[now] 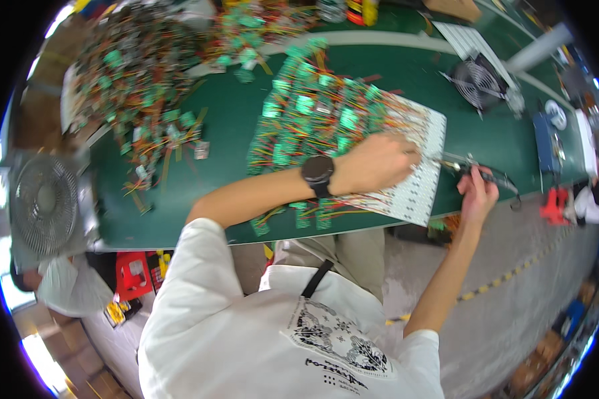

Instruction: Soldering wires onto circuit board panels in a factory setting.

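Observation:
A white board (416,196) with rows of small dark marks lies on the green bench at the centre right. Many red, yellow and black wires with small green blocks (304,104) spread leftward from it. My left hand (377,163), with a black watch at its wrist, reaches across the wires. Its fingers are curled down onto the board, and whatever they pinch is hidden. Just beyond the board's right edge, my right hand (478,193) grips a soldering iron (491,177) by its dark handle. The metal tip points left toward the board, near my left fingers.
A big heap of wired parts (140,73) fills the bench's far left, with another pile (246,30) on the far side. A black round fan (476,81) sits at far right, near a blue box (547,143). A grey fan (46,203) stands beyond the left end.

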Action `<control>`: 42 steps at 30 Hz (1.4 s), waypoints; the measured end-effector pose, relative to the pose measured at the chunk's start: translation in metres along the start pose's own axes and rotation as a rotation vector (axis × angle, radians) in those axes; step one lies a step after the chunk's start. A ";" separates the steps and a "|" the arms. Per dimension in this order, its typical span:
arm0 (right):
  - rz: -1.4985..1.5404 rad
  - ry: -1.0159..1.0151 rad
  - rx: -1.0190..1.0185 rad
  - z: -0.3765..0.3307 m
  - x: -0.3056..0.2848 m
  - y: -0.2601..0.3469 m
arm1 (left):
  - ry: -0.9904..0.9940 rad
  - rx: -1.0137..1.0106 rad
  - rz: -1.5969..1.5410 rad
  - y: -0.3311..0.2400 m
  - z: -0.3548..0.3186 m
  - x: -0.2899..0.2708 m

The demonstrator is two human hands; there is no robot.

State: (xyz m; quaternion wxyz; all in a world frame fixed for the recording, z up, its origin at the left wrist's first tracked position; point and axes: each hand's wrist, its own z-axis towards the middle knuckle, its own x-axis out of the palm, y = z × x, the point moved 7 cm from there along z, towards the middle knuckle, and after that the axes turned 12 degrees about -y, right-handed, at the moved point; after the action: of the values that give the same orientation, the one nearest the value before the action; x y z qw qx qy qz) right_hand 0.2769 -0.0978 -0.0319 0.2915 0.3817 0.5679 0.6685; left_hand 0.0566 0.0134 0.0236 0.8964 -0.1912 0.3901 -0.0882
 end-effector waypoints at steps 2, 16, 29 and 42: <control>-0.011 -0.024 -0.013 0.001 -0.010 -0.001 | -0.029 0.057 -0.081 -0.011 0.007 -0.017; 0.062 0.027 -0.022 0.007 -0.015 -0.006 | -0.479 -0.757 0.539 0.011 -0.187 -0.246; 0.079 0.065 -0.042 0.003 -0.011 -0.002 | -0.721 -0.941 0.902 0.009 -0.331 -0.350; 0.066 0.066 -0.036 0.003 -0.012 -0.004 | -0.682 -1.140 0.304 -0.015 -0.334 -0.291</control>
State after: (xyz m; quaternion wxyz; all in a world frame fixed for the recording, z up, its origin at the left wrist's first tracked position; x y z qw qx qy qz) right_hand 0.2856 -0.1051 -0.0374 0.2572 0.3729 0.5522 0.6999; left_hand -0.3865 -0.0023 0.0160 0.7308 -0.5938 0.0940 0.3234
